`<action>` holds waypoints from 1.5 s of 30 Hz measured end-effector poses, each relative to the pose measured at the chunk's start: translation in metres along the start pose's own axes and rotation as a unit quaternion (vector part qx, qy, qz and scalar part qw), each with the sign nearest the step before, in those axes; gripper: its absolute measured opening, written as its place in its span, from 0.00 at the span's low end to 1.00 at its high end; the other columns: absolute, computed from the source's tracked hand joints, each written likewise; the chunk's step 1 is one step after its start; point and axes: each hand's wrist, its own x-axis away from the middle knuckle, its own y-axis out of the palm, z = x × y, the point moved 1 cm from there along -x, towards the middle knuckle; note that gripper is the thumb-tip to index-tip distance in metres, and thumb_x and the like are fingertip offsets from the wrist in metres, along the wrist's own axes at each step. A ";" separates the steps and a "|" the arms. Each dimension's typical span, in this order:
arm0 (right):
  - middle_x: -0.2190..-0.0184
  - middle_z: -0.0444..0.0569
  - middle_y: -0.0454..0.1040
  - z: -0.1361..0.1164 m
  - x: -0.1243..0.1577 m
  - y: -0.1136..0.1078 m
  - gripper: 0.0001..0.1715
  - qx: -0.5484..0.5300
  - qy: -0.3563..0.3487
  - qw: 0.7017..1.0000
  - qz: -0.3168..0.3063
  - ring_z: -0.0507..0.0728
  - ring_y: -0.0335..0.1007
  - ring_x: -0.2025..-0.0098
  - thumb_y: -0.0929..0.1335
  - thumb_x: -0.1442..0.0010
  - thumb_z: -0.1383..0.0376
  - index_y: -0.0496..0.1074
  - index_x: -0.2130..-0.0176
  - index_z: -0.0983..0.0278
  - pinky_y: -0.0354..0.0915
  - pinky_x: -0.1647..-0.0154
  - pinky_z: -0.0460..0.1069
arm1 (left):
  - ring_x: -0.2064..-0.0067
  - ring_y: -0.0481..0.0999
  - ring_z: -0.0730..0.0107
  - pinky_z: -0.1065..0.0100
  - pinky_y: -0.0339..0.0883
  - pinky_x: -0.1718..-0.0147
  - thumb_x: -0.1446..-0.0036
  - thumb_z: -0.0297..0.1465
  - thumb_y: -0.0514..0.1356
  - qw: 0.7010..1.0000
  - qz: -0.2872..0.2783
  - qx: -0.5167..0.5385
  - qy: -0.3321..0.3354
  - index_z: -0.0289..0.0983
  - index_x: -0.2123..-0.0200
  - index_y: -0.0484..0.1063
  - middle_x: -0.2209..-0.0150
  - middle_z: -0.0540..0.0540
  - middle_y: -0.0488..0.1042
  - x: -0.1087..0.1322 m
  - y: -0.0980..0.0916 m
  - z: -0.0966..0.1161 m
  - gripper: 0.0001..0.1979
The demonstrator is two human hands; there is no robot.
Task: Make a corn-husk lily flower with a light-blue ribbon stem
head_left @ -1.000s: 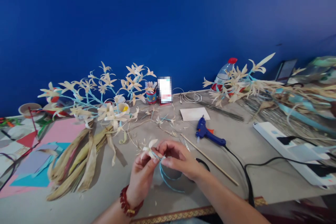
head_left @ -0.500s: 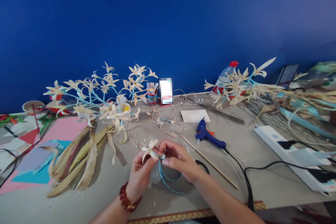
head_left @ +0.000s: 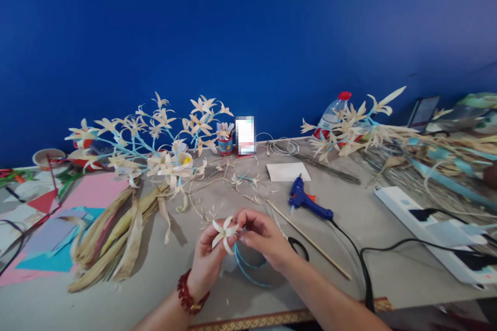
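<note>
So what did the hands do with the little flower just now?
The left hand and right hand turned the little flower so its petals now face the camera, and it sits slightly lower in the picture. Both hands kept their pinch on it; nothing was let go. The blue strip still loops below them. The glue gun, stick and dried husks stayed put.
</note>
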 end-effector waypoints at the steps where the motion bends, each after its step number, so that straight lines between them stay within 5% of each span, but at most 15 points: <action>1: 0.71 0.43 0.67 0.001 0.000 0.000 0.16 0.010 -0.009 1.000 0.006 0.53 0.62 0.69 0.75 0.53 0.59 0.66 0.73 0.63 0.59 0.67 0.47 | 0.65 0.76 0.66 0.68 0.69 0.63 0.57 0.32 0.72 1.000 0.000 0.004 0.000 0.40 0.67 0.81 0.67 0.46 0.81 0.000 0.001 0.000 0.11; 7: 0.70 0.45 0.69 -0.007 0.002 0.000 0.04 0.241 -0.162 0.954 0.071 0.55 0.67 0.66 0.68 0.50 0.70 0.67 0.72 0.62 0.63 0.63 0.49 | 0.65 0.73 0.73 0.73 0.68 0.62 0.53 0.31 0.71 0.999 0.001 0.043 0.015 0.40 0.67 0.80 0.68 0.50 0.76 -0.005 0.012 0.006 0.07; 13: 0.66 0.47 0.70 -0.014 0.007 0.005 0.11 0.370 -0.249 0.893 0.066 0.56 0.68 0.62 0.67 0.50 0.73 0.69 0.64 0.62 0.65 0.59 0.51 | 0.63 0.71 0.71 0.71 0.66 0.61 0.49 0.30 0.67 0.997 -0.024 0.036 0.060 0.38 0.70 0.79 0.67 0.49 0.71 -0.007 0.014 0.015 0.02; 18: 0.58 0.51 0.70 -0.015 0.007 0.006 0.21 0.374 -0.247 0.892 0.050 0.57 0.68 0.57 0.68 0.50 0.72 0.68 0.54 0.62 0.66 0.55 0.52 | 0.61 0.71 0.68 0.66 0.66 0.57 0.45 0.29 0.65 0.994 -0.051 0.076 0.059 0.39 0.69 0.77 0.67 0.48 0.71 -0.010 0.013 0.014 0.01; 30: 0.63 0.50 0.69 -0.022 0.010 0.004 0.14 0.355 -0.232 0.905 0.027 0.58 0.68 0.59 0.65 0.49 0.70 0.68 0.59 0.62 0.66 0.57 0.53 | 0.62 0.70 0.68 0.66 0.66 0.58 0.46 0.31 0.65 0.993 -0.053 0.091 0.047 0.39 0.69 0.77 0.69 0.49 0.72 -0.010 0.014 0.015 0.02; 36: 0.62 0.50 0.70 -0.016 0.009 0.006 0.19 0.378 -0.275 0.884 0.029 0.57 0.69 0.59 0.67 0.50 0.72 0.67 0.56 0.61 0.67 0.57 0.52 | 0.62 0.70 0.70 0.67 0.66 0.57 0.46 0.31 0.66 0.992 -0.046 0.112 0.022 0.39 0.68 0.77 0.67 0.49 0.71 -0.007 0.015 0.017 0.02; 45: 0.63 0.48 0.75 -0.012 0.010 0.003 0.10 0.389 -0.283 0.876 0.047 0.56 0.73 0.60 0.67 0.42 0.68 0.68 0.58 0.60 0.68 0.58 0.51 | 0.63 0.69 0.69 0.67 0.66 0.62 0.48 0.32 0.67 0.993 -0.043 0.107 0.010 0.39 0.71 0.76 0.68 0.50 0.68 -0.006 0.016 0.018 0.04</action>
